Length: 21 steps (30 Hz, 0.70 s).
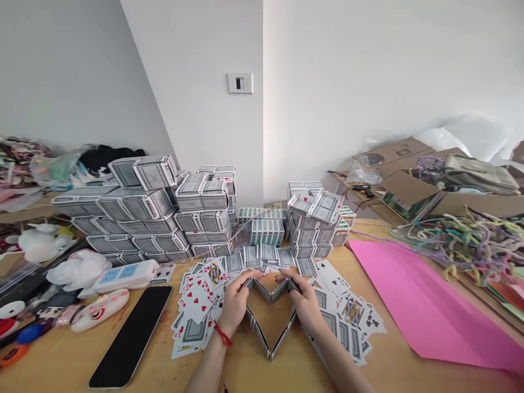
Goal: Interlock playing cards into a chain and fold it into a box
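A heart-shaped frame of folded playing cards (261,332) stands on edge on the wooden table, its point toward me. My left hand (238,297) grips its upper left lobe, fingers over the outside and top. On the upper right lobe, my right hand (302,295) has its fingers curled round the card wall in the same way. Loose playing cards (197,297) lie face up and face down to the left of the heart. More scattered cards (347,322) spread out to the right, partly under my right forearm.
Stacked blocks made of cards (139,213) rise at the back left, with another stack (313,229) at the back right. A black phone (131,335), a white power strip (126,274), pink paper (434,305) and tangled coloured pipe cleaners (478,245) flank the work area.
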Tool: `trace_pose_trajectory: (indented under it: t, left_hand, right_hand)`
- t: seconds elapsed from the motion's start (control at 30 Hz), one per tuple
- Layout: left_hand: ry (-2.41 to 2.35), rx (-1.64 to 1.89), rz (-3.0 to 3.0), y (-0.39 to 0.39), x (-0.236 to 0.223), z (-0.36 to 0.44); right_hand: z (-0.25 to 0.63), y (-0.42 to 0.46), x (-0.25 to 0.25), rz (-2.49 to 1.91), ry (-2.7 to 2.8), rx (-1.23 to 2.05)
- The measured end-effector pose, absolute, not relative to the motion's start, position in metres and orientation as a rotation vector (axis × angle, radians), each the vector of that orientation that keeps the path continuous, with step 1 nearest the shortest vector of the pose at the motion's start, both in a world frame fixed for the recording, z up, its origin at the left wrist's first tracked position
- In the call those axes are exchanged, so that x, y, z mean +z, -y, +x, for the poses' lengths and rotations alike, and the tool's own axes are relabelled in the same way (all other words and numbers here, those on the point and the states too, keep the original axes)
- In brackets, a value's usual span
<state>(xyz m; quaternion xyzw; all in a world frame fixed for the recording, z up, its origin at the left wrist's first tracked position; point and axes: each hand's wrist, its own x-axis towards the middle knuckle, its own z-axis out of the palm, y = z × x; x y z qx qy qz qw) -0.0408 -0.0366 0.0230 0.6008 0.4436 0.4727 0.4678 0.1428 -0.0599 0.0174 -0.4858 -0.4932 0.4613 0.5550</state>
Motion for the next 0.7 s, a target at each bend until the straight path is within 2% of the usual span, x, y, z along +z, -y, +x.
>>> trace_pose_trajectory:
  t: [0.7]
  left_hand:
    - [-1.256,1.176,1.608,0.0339,0.0207,-0.0352]
  right_hand:
    - [0.1408,0.0560,0.0127,-1.130,1.358,0.999]
